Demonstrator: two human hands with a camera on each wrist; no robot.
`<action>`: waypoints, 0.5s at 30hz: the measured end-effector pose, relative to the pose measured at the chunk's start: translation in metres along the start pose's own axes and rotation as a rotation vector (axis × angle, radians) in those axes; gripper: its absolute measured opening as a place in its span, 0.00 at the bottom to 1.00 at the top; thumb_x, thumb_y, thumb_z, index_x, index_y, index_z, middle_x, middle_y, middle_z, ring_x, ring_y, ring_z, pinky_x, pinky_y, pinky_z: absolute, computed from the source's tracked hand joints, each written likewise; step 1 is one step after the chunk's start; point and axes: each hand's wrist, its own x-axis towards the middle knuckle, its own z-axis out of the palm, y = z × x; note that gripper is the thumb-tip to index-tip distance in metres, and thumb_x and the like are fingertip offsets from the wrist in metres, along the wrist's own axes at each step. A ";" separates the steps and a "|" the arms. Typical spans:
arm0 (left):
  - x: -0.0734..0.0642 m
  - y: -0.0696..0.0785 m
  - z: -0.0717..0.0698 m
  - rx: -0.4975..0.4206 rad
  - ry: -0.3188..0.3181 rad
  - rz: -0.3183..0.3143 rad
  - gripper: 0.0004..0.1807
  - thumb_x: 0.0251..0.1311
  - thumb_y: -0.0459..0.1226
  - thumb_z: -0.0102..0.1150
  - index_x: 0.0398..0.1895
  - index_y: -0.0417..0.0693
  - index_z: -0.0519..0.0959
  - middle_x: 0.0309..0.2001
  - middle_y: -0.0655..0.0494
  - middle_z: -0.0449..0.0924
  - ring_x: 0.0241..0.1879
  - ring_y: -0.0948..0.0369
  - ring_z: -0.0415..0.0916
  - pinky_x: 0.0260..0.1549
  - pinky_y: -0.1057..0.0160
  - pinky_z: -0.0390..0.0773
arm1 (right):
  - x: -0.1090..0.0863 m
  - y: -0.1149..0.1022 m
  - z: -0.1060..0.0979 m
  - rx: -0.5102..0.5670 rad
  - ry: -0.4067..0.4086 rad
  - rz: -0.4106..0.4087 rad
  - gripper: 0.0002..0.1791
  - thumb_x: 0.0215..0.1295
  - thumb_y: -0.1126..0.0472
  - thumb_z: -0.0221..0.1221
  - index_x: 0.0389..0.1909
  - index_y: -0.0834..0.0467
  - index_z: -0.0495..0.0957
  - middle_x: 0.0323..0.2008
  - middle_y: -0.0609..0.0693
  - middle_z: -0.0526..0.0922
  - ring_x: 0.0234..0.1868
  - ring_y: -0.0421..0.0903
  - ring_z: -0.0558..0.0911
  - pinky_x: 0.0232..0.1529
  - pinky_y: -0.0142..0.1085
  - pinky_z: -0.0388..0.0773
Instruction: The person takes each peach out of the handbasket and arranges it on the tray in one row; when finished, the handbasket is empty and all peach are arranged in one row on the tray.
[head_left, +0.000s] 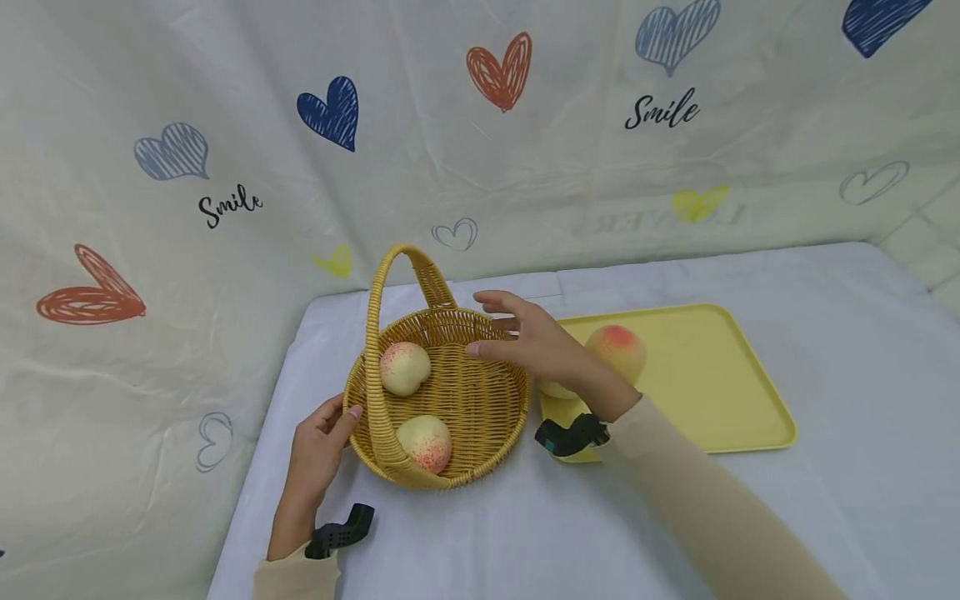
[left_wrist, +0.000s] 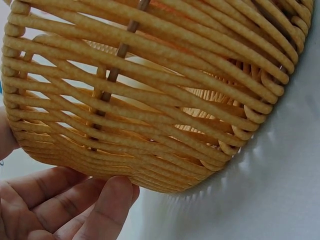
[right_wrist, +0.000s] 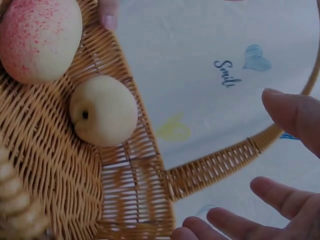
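My left hand (head_left: 315,450) grips the left rim of a yellow wicker basket (head_left: 480,400), thumb on the rim and fingers against its outside. In the left wrist view, the woven wall (left_wrist: 165,105) fills most of the picture above the fingers. Two pale peaches with pink speckles lie inside, an upper peach (head_left: 405,368) and a lower peach (head_left: 424,443). Over the basket's right rim hovers my right hand (head_left: 543,340), fingers spread and holding nothing. In the right wrist view its thumb (right_wrist: 295,112) and fingers are apart, beside the basket's handle (right_wrist: 215,170).
Right of the basket lies a yellow tray (head_left: 705,375). On it sit a red-topped peach (head_left: 618,348) and another peach (head_left: 557,390), mostly hidden by my right wrist. A white cloth (head_left: 480,550) covers the table; a heart-printed curtain (head_left: 570,183) hangs behind.
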 end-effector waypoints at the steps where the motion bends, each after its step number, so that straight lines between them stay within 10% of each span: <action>1: 0.000 0.000 0.000 0.000 0.002 0.000 0.26 0.76 0.47 0.58 0.67 0.40 0.77 0.59 0.41 0.83 0.50 0.65 0.82 0.44 0.69 0.82 | 0.006 0.000 0.004 0.001 -0.017 0.017 0.44 0.64 0.49 0.71 0.78 0.49 0.63 0.76 0.55 0.66 0.75 0.61 0.68 0.69 0.55 0.72; 15: 0.001 -0.001 0.001 0.009 0.008 -0.015 0.25 0.76 0.48 0.59 0.67 0.41 0.78 0.60 0.43 0.83 0.51 0.63 0.82 0.44 0.68 0.83 | 0.065 0.006 0.043 0.040 -0.176 0.191 0.43 0.66 0.48 0.69 0.78 0.54 0.64 0.67 0.59 0.75 0.62 0.53 0.78 0.64 0.53 0.76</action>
